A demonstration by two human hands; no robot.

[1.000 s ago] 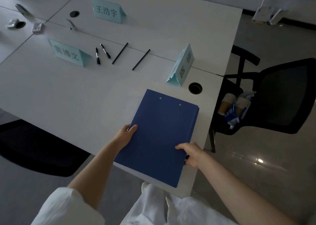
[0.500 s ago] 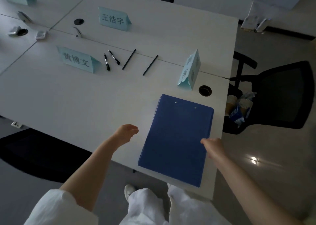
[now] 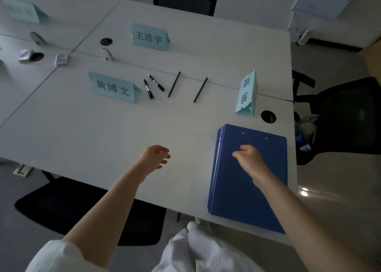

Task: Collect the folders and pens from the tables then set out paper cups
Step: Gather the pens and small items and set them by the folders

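Stack of blue folders lay at near right corner of table; four pens beyond, mid-table, long axes slanting away; left hand nearer, fingers loosely apart, empty; right hand hovered over folders, fingers half-curled, holding nothing.

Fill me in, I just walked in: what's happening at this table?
A person is clearing a meeting table. The blue folders lie stacked at the table's right end, with the right hand above them and the left hand over bare tabletop; both are empty. Four pens lie uncollected among the name cards.
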